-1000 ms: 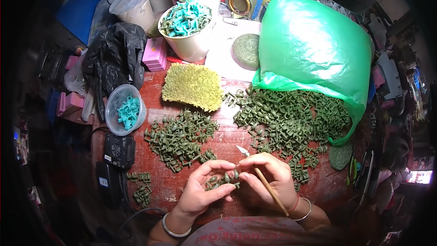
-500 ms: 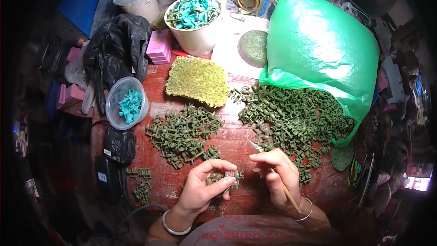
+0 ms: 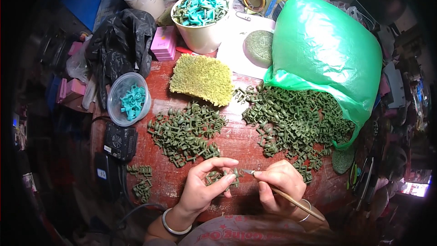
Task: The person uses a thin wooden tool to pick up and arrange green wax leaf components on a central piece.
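My left hand (image 3: 198,193) is closed around several small dark green molded pieces (image 3: 235,178), which look like wax or plastic. They stick out past the thumb and fingertips. My right hand (image 3: 283,182) grips a slim knife (image 3: 298,204) with a wooden handle. Its pointed metal blade aims left, close beside the held pieces; whether it touches them I cannot tell. Beyond my left hand lies a loose pile of similar green pieces (image 3: 184,132). A larger heap of green pieces (image 3: 296,123) spreads beyond my right hand, at the mouth of a green plastic bag (image 3: 327,50).
A yellow rough-textured sponge block (image 3: 201,79) lies behind the piles. Left of it stands a clear tub (image 3: 114,105) with turquoise pieces. A white bucket (image 3: 200,38) of turquoise and green pieces is farther back. A black device (image 3: 120,142) and a few green pieces (image 3: 142,184) are at left.
My right hand has turned, bringing the knife tip down and left, nearer the pieces in my left hand. The left hand stays nearly still. The whole view has shifted slightly.
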`<action>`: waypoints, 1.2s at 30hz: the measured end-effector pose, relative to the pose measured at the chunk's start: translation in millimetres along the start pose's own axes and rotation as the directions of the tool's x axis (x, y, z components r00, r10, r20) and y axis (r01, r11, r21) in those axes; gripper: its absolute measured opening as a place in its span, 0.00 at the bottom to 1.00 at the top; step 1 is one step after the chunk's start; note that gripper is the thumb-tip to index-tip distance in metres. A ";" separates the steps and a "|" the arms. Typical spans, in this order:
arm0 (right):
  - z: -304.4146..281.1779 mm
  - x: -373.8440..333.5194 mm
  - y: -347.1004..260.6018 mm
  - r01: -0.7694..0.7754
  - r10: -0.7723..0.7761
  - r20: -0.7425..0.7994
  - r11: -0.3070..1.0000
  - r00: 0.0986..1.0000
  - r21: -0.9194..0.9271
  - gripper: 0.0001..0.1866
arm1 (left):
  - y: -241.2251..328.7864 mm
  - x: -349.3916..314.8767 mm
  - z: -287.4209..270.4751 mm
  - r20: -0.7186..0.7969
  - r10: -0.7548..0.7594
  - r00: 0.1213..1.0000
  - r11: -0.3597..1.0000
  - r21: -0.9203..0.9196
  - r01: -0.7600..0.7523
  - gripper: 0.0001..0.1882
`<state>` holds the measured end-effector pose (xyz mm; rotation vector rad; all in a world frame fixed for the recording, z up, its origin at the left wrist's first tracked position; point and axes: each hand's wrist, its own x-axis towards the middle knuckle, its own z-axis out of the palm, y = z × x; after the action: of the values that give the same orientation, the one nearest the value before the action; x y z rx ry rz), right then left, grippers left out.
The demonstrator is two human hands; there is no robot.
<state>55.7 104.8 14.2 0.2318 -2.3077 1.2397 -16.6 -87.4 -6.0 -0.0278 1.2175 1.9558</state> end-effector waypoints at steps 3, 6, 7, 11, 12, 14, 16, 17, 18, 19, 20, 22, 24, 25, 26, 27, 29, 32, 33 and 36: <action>3.4 0.0 0.6 0.043 -0.044 -0.013 0.998 0.999 -0.045 0.16 | 0.1 0.0 1.3 -0.019 0.002 1.000 1.000 0.025 -0.002 0.16; 7.9 -2.7 0.8 0.058 -0.060 -0.028 0.996 0.998 -0.071 0.16 | 0.2 0.7 -0.2 0.006 0.029 1.000 0.998 0.053 -0.029 0.16; 10.3 -4.6 2.6 0.067 -0.071 -0.042 0.995 0.997 -0.077 0.17 | 0.1 0.9 -1.0 0.028 0.044 0.999 0.997 0.069 -0.046 0.15; 7.2 -1.3 0.0 0.070 -0.071 -0.004 0.993 0.997 -0.098 0.18 | -0.6 1.4 -0.9 0.036 0.056 0.998 0.996 0.074 -0.058 0.14; 6.8 -0.5 -0.5 0.070 -0.071 -0.004 0.993 0.997 -0.098 0.18 | -0.1 0.9 -0.6 0.035 0.053 0.998 0.996 0.066 -0.056 0.14; 6.3 0.7 -1.4 0.094 -0.093 0.014 0.989 0.996 -0.111 0.19 | 1.1 0.4 -0.2 0.035 0.051 0.998 0.997 0.058 -0.053 0.13; 8.8 1.6 -2.4 0.082 -0.081 0.007 0.991 0.997 -0.107 0.17 | 0.9 1.1 -1.3 0.043 0.040 0.998 0.999 0.016 -0.040 0.13; 9.8 2.0 -2.9 0.071 -0.071 -0.001 0.992 0.997 -0.104 0.16 | 0.7 0.6 -1.7 0.041 0.039 0.998 0.999 0.016 -0.039 0.13; 9.8 2.1 -2.5 0.070 -0.070 0.000 0.992 0.998 -0.102 0.16 | 0.7 -0.2 -1.9 0.032 0.017 0.999 0.999 -0.042 -0.016 0.13; 9.3 2.1 -2.0 0.088 -0.086 0.018 0.990 0.996 -0.114 0.18 | 0.9 -1.2 -2.1 0.023 -0.004 1.000 0.995 -0.099 0.007 0.13; 8.2 2.2 -2.0 0.107 -0.103 0.035 0.986 0.994 -0.129 0.19 | 1.5 -1.3 -0.9 0.025 -0.004 1.000 0.995 -0.101 0.007 0.13; 8.4 0.1 -0.2 0.119 -0.114 0.040 0.984 0.993 -0.134 0.20 | 2.1 -0.8 1.7 0.017 -0.034 0.999 0.994 -0.101 0.035 0.14; 8.8 -1.7 2.6 0.129 -0.124 0.044 0.982 0.991 -0.137 0.20 | -2.7 0.9 -3.4 0.044 -0.029 0.999 0.991 -0.132 0.035 0.14; 9.3 -1.7 2.5 0.150 -0.145 0.046 0.979 0.988 -0.140 0.20 | -3.4 0.0 -5.1 0.065 -0.020 0.998 0.987 -0.160 0.030 0.15; 9.7 -1.8 2.5 0.170 -0.165 0.047 0.975 0.985 -0.143 0.20 | -2.8 -0.8 -4.6 0.063 -0.018 0.998 0.987 -0.159 0.028 0.15; 9.8 -2.7 3.4 0.170 -0.164 0.048 0.975 0.985 -0.143 0.20 | -2.9 -0.4 -4.2 0.068 -0.013 0.998 0.985 -0.172 0.024 0.15; 8.8 -4.7 4.9 0.195 -0.186 0.078 0.972 0.979 -0.134 0.20 | -3.4 -0.1 -3.7 0.075 -0.007 0.997 0.982 -0.186 0.021 0.15; 7.1 -0.4 3.6 0.217 -0.204 0.113 0.969 0.972 -0.119 0.18 | -3.2 -1.0 -5.1 0.065 -0.014 0.998 0.981 -0.190 0.026 0.15; 6.3 0.8 3.6 0.247 -0.232 0.127 0.962 0.964 -0.113 0.17 | -2.4 -0.8 -5.0 0.066 -0.021 0.998 0.982 -0.187 0.033 0.15; 5.2 1.3 3.6 0.242 -0.235 0.119 0.969 0.965 -0.047 0.16 | -2.5 -0.1 -7.1 0.083 -0.023 0.996 0.979 -0.199 0.039 0.14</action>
<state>51.4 102.7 9.9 0.5538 -2.3262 1.0580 -17.6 -92.3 -11.6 -0.0699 0.9590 2.0257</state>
